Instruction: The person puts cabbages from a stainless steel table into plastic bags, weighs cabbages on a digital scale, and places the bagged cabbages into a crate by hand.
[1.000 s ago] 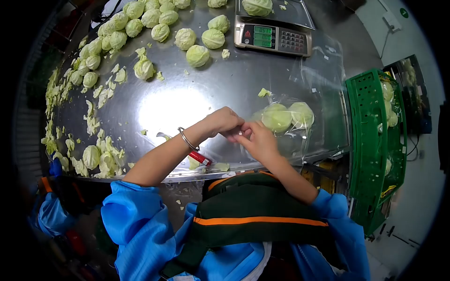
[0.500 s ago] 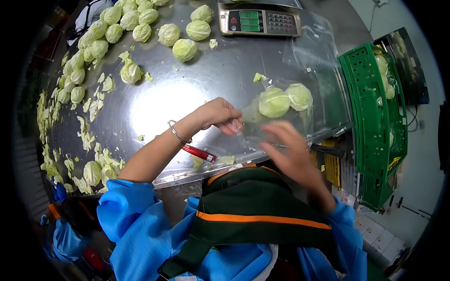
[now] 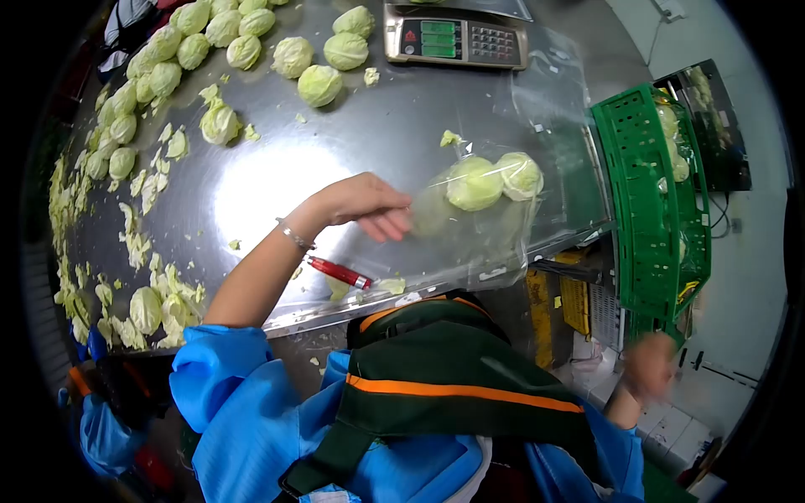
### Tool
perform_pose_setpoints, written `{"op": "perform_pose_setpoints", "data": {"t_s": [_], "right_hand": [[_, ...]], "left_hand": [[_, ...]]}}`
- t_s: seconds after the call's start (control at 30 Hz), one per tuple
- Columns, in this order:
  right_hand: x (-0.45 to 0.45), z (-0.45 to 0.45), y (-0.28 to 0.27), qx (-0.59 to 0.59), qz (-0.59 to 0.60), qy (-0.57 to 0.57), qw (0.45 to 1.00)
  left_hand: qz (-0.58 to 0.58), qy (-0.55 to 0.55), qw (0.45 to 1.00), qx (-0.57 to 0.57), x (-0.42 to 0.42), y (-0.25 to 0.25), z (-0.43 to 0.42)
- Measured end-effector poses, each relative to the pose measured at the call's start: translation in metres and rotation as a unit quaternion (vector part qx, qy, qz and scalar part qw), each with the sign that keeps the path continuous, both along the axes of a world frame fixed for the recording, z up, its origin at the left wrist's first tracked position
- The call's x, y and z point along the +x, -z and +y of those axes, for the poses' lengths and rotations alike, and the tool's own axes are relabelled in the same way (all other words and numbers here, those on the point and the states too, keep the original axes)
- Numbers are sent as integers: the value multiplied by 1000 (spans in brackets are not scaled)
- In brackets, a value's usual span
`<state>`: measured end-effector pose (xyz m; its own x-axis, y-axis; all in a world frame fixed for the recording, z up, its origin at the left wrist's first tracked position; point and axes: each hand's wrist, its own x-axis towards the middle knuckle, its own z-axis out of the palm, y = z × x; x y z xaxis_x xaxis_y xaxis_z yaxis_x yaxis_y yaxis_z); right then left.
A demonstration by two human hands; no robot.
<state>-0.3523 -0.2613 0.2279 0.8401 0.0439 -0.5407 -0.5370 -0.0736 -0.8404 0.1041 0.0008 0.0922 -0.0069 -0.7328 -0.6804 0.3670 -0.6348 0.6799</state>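
Observation:
Two trimmed cabbages (image 3: 475,184) lie inside a clear plastic bag (image 3: 495,251) on the steel table. At the bag's left end, my left hand (image 3: 369,205) has its fingers closed on the thin plastic edge. My right hand (image 3: 650,366) is out past the table on the far right, below the green crate; motion smears its fingers. Near my left wrist, a red-handled tool (image 3: 340,272) rests on the table by the front edge, its working end not clear to see.
A digital scale (image 3: 455,38) stands at the back. Loose cabbages (image 3: 163,80) and leaf scraps (image 3: 134,243) cover the left side. The green crate (image 3: 633,201) on the right holds bagged cabbages. More clear bags (image 3: 553,92) lie flat by the scale.
My right hand has left the bag and swung right and down, off the table. My left hand stays at the bag's end. The view has shifted slightly.

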Motion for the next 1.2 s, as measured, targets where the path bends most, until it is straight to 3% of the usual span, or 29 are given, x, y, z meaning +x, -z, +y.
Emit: {"op": "perform_pose_setpoints", "data": {"t_s": [0.03, 0.07, 0.1, 0.13, 0.17, 0.2, 0.27, 0.3, 0.33, 0.43, 0.5, 0.57, 0.63, 0.67, 0.7, 0.73, 0.77, 0.83, 0.87, 0.93, 0.97, 1.0, 1.07, 1.13, 1.2], "right_hand": [[-13, 4, 31, -72, 109, 48, 990], [25, 35, 49, -122, 348, 140, 919], [19, 32, 67, -213, 278, 129, 928], [5, 30, 93, -298, 203, 113, 926], [-7, 26, 119, -377, 124, 91, 913], [-17, 34, 131, -442, 49, 75, 893], [95, 49, 119, -592, -144, 72, 790], [140, 56, 121, -570, -236, 113, 779], [169, 58, 123, -542, -325, 154, 760], [198, 26, 132, -489, -422, 19, 763], [205, 12, 120, -400, -385, 205, 806], [209, -4, 102, -308, -324, 359, 819], [209, -11, 78, -283, -345, 384, 808], [209, -17, 68, -268, -359, 393, 803], [205, -25, 66, -257, -448, 352, 781], [209, -23, 56, -199, -436, 384, 789], [211, -16, 47, -139, -418, 420, 794], [221, -7, 47, -288, -408, 374, 781], [231, -8, 45, -361, -411, 342, 764], [238, -7, 49, -262, -517, 324, 748], [234, 0, 53, -209, -552, 317, 742], [243, -3, 57, -284, -513, 308, 749], [252, 13, 59, -190, -495, 365, 765], [266, 19, 66, -127, -529, 379, 748], [275, 23, 68, -168, -491, 366, 772]], "left_hand": [[-3, -9, 1000, 5, 8, 3, 7], [-5, -19, 1000, 10, 16, 8, 14], [-4, -35, 999, 16, 20, 15, 20], [-171, -41, 984, 2, 17, 27, 27], [-334, -49, 941, -7, 9, 42, 32], [-542, -29, 835, -90, -2, 59, 37], [-566, -77, 788, -228, -28, 72, 21], [-593, -92, 752, -273, -41, 72, 6], [-543, -120, 781, -284, -56, 68, -9], [-463, -129, 823, -301, -66, 66, -33], [-327, -255, 864, -285, -62, 63, -49], [-188, -376, 879, -227, -59, 21, -64], [-274, -381, 824, -319, -61, -30, -80], [-331, -389, 780, -361, -64, -51, -83], [-386, -393, 735, -395, -66, -68, -83], [-417, -390, 674, -469, -63, -78, -82], [-457, -416, 681, -393, -66, -97, -83], [-459, -461, 676, -346, -61, -109, -87], [-583, -425, 636, -274, -67, -116, -79], [-597, -493, 535, -338, -69, -103, -67], [-599, -509, 519, -336, -70, -99, -61], [-593, -520, 532, -307, -75, -102, -58], [-589, -543, 531, -277, -77, -93, -52], [-599, -550, 515, -271, -73, -80, -44], [-594, -559, 531, -230, -65, -70, -37]]}}
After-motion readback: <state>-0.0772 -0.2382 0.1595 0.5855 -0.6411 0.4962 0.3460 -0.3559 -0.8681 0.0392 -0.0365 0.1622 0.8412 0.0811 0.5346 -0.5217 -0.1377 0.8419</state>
